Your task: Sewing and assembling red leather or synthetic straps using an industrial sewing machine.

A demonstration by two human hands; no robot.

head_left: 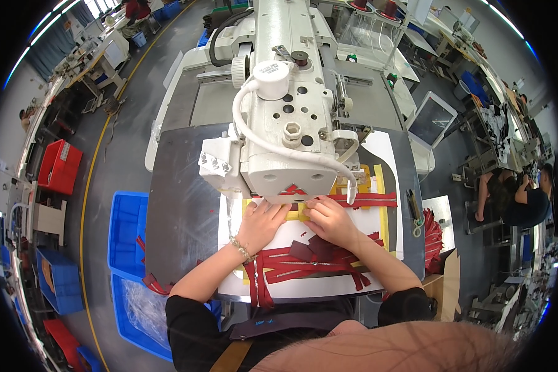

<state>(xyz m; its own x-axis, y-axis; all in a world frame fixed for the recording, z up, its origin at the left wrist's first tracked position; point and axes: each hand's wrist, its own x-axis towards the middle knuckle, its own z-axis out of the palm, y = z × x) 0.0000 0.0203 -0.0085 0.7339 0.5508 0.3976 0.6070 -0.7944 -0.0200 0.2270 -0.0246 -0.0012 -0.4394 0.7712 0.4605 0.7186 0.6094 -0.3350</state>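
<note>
Under the head of a large white sewing machine, both my hands work close together at a yellow piece on a white sheet. My left hand lies on the sheet left of it, fingers stretched forward, some tips hidden beside the machine head. My right hand is closed, its fingertips pressed together at the yellow piece's right side; what they pinch is hidden. A dark red zipper extends to the right beyond my right hand. Nearer me, several red zippers lie crossed, with dark red fabric pieces on top.
Scissors lie on the table's right side, beside a bundle of red zippers. Blue bins stand at the left, one with clear plastic. A screen is at the back right. Another person sits farther right.
</note>
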